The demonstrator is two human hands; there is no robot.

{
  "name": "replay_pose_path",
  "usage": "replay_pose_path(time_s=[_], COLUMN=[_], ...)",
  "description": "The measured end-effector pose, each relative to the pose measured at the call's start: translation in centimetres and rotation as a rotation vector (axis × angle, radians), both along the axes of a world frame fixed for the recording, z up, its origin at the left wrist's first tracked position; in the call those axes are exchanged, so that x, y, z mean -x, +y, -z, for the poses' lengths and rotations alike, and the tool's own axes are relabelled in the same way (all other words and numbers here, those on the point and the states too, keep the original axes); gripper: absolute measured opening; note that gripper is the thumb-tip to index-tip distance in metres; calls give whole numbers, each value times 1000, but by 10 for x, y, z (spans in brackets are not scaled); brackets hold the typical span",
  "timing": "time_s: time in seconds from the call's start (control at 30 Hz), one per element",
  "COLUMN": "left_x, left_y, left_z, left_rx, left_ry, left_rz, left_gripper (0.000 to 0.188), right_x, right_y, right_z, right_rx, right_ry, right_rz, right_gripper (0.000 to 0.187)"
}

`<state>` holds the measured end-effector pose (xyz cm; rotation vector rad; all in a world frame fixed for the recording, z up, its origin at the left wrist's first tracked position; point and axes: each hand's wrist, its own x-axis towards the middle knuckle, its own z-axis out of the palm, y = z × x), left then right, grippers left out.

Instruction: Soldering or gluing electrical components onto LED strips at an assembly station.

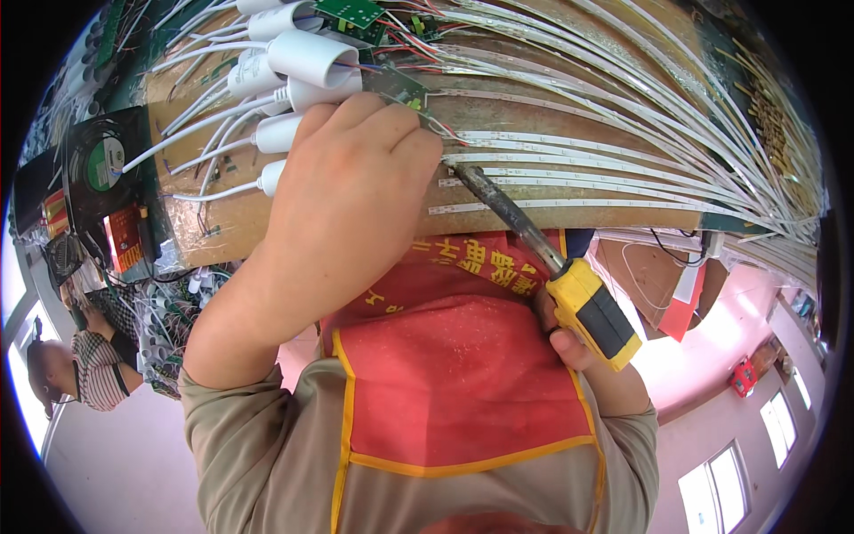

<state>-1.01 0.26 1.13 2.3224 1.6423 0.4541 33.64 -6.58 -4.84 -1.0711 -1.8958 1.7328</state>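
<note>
My left hand (356, 178) is closed over the near ends of the white LED strips (569, 153), its fingertips pinched together; whatever lies between them is hidden. My right hand (569, 343) wraps round the yellow and black handle of a soldering iron (594, 311). The iron's dark tip points up and left, at the strip ends just beside my left fingertips. White plastic cylinders (307, 58) with white cables lie against and left of my left hand. A green circuit board (398, 86) with thin red and white wires sits just beyond its knuckles.
Strips fan out rightward across the brown work board (534, 111). A black fan (102, 165) with a green label and an orange box (124, 238) stand at the left. Farther left sits a person in a striped shirt (102, 369). Thin tan sticks (774, 116) lie far right.
</note>
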Motion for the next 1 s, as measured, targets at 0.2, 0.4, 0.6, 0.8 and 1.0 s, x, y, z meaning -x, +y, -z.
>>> replay_pose_path(time_s=[0.2, 0.4, 0.6, 0.8, 1.0], left_x=[1, 1, 1, 1, 1], left_y=[0, 0, 0, 0, 1], left_z=[1, 1, 0, 0, 0], left_rx=[4, 3, 13, 16, 20], left_ry=[5, 4, 3, 19, 15], left_rz=[3, 5, 8, 4, 7], left_gripper=[8, 9, 10, 9, 8], right_x=[0, 2, 14, 13, 17], right_y=[-4, 5, 7, 6, 2], right_z=[5, 3, -6, -1, -4], right_rx=[-8, -38, -31, 14, 130], right_ry=[1, 7, 87, 243, 388], right_rz=[29, -38, 56, 127, 230], right_gripper=[41, 30, 31, 31, 23])
